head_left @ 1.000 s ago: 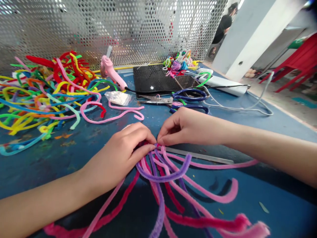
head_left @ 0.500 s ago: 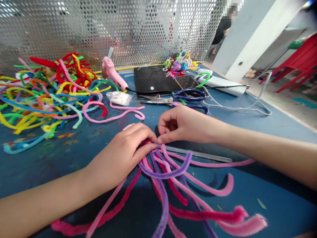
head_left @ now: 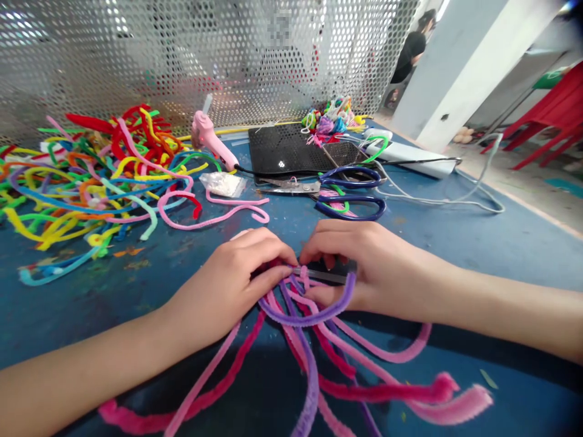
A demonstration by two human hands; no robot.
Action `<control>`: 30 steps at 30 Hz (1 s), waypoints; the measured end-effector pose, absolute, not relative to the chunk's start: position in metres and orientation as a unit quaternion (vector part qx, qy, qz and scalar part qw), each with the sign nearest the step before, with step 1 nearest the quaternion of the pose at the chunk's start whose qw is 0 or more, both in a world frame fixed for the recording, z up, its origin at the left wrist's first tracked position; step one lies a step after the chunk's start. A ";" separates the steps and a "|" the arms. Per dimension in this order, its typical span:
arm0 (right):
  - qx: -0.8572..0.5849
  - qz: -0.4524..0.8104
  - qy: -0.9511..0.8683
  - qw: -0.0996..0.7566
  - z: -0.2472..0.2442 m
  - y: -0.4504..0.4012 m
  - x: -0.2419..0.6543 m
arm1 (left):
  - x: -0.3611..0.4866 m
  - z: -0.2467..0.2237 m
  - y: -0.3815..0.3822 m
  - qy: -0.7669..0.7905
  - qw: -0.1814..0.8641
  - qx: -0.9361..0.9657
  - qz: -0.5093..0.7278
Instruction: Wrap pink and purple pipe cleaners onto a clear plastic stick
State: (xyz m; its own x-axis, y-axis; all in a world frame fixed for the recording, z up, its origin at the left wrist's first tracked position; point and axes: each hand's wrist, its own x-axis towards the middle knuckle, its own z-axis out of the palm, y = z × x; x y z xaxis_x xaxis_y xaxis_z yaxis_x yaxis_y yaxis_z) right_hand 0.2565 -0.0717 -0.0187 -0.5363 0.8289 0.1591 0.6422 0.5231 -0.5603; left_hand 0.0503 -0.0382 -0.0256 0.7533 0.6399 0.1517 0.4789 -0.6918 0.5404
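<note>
A clear glue stick (head_left: 325,275) lies crosswise near the middle of the blue table, with pink, magenta and purple pipe cleaners (head_left: 306,358) looped on it and fanning toward me. My left hand (head_left: 248,273) is closed over the stick's left part and the pipe cleaner loops, fingertips pinching there. To its right, my right hand (head_left: 359,264) curls around the stick, thumb below and fingers above, beside a pink loop. Its fingertips are partly hidden, and a purple pipe cleaner (head_left: 350,291) curves up in front of it.
Behind my hands lie blue-handled scissors (head_left: 350,177), a small plastic bag (head_left: 223,184) and a black tray (head_left: 285,149). A pink glue gun (head_left: 214,142) stands near the perforated metal screen (head_left: 218,54). Tangled pipe cleaners (head_left: 109,176) spread left. A white power strip (head_left: 412,155) lies right.
My right hand has moved slightly right and down, going from a pinch at the loop to a wider grasp around the stick. My left hand stays on the loops.
</note>
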 end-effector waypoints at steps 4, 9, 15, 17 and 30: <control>-0.424 0.227 -0.852 0.206 -0.022 -0.072 0.256 | 0.049 -0.023 -0.040 0.296 0.238 0.912 0.155; -0.419 0.234 -0.848 0.225 -0.025 -0.071 0.255 | 0.052 -0.021 -0.039 0.338 0.254 0.893 0.156; -0.409 0.253 -0.846 0.232 -0.026 -0.069 0.254 | 0.056 -0.019 -0.029 0.381 0.324 0.855 0.136; -0.393 0.263 -0.852 0.224 -0.025 -0.065 0.257 | 0.057 -0.018 -0.029 0.384 0.322 0.855 0.131; -0.346 0.158 -0.901 0.208 -0.020 -0.057 0.267 | 0.026 -0.018 -0.047 0.301 0.073 0.921 0.236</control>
State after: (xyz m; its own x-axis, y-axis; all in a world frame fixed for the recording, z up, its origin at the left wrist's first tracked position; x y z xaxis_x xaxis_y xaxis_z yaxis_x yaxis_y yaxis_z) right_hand 0.2668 -0.0570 -0.0203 -0.6746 0.6887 0.2657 0.5574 0.7113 -0.4282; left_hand 0.0261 -0.0474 -0.0185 0.7070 0.5896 0.3906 0.5207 -0.8077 0.2766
